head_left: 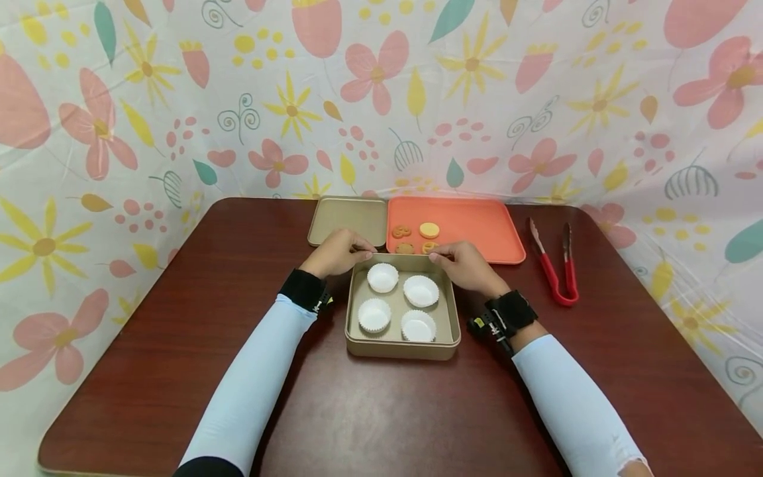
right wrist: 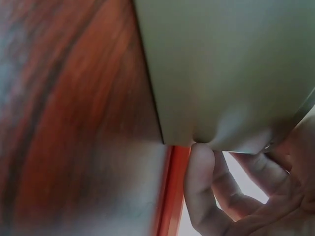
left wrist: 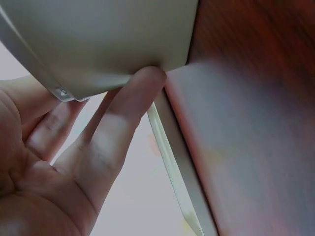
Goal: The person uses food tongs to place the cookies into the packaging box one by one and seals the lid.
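Note:
A gold rectangular tin (head_left: 405,350) stands on the table in front of the person, its inside facing up. Several white fluted paper baking cups (head_left: 420,291) sit apart from each other on its floor. My left hand (head_left: 341,253) holds the tin's back left corner; in the left wrist view one fingertip (left wrist: 150,76) presses low on the tin's wall (left wrist: 113,39). At the back right corner, my right hand (head_left: 467,267) grips the tin in the same way, with a fingertip (right wrist: 201,152) at the bottom of the wall (right wrist: 216,73).
Behind the tin lies a gold lid (head_left: 348,218), beside an orange tray (head_left: 477,228) bearing several small cookies, among them a pretzel shape (head_left: 402,231) and a round yellow one (head_left: 429,230). Red-handled tongs (head_left: 554,275) lie spread at right on the brown table (head_left: 179,318). A flowered cloth hangs behind.

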`<state>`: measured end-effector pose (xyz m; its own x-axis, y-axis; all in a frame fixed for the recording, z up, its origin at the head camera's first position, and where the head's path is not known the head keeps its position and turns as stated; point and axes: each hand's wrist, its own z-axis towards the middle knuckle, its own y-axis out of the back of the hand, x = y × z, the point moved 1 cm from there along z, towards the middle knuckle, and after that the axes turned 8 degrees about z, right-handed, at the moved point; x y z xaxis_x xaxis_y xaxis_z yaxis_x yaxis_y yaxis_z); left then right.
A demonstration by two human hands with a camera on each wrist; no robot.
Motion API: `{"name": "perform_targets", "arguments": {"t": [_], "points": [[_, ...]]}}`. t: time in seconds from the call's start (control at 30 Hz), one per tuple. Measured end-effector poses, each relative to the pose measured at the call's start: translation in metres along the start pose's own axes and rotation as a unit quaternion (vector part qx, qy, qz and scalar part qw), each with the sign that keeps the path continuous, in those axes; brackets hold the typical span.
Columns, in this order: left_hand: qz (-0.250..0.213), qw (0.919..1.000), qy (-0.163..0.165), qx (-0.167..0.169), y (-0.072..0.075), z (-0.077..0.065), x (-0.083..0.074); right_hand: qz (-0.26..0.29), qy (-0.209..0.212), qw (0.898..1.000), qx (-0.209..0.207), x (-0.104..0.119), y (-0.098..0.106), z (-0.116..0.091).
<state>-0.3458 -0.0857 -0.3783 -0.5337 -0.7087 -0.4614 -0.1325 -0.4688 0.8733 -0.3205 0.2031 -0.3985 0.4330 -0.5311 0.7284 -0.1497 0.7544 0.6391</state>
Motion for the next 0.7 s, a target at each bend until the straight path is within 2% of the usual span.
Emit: {"name": "perform_targets", "arguments": {"t": [0.27,0.47,0.7], "points": [[-0.021,0.9996,0.01,0.014,0.002,-0.006,0.0,-0.003,0.002,1.0,0.015,0.005,-0.001,-0.004],[-0.013,0.9997,0.004,0.022,0.004,-0.01,-0.001,-0.008,0.007,1.0,0.024,0.013,0.001,-0.007],[-0.01,0.9989,-0.004,0.045,0.005,-0.014,-0.002,-0.019,0.023,0.998,0.063,0.016,0.003,-0.009]]}}
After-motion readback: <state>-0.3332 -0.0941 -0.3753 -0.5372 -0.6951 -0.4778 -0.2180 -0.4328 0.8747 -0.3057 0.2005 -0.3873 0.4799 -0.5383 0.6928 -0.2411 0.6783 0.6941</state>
